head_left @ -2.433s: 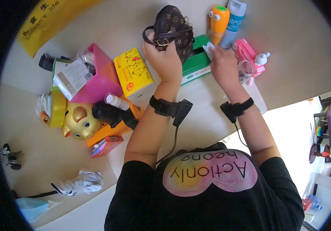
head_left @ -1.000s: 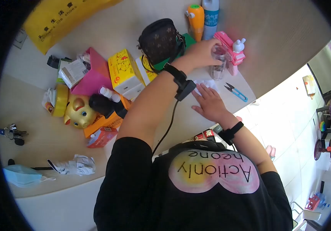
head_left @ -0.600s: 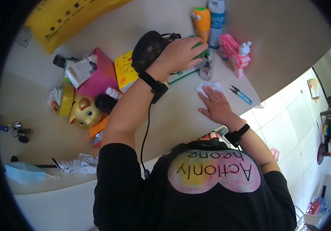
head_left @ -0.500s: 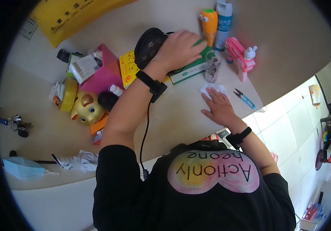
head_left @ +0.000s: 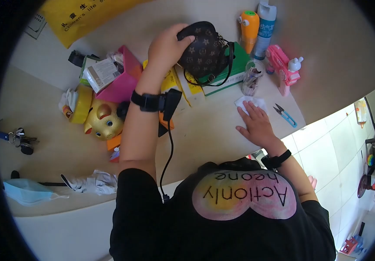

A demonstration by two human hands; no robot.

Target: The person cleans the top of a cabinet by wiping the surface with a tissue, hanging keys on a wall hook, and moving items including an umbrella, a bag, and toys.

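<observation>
My left hand (head_left: 166, 48) grips the left edge of a small dark brown handbag (head_left: 202, 54) with a star-and-flower pattern, thumb on its front. The bag rests against or on a green box (head_left: 239, 65); its dark strap hangs over the box. My right hand (head_left: 258, 126) lies flat, fingers outstretched, over a white tissue (head_left: 244, 101) on the table. Beyond the tissue stands a clear jar (head_left: 252, 80) with dark contents. To its right are blue-handled thread snips (head_left: 286, 115).
At the back right stand an orange carrot-shaped item (head_left: 249, 30), a spray can (head_left: 264, 32) and a pink toy (head_left: 283, 69). At the left are a pink box (head_left: 124, 74), a golden pig figure (head_left: 103, 122), keys (head_left: 21, 141) and a blue face mask (head_left: 30, 191). The table (head_left: 196, 135) ends near my body.
My left hand has gone from the bag's right side to its left edge. The bag has shifted right, uncovering more of the yellow packages. The right hand stays on the tissue.
</observation>
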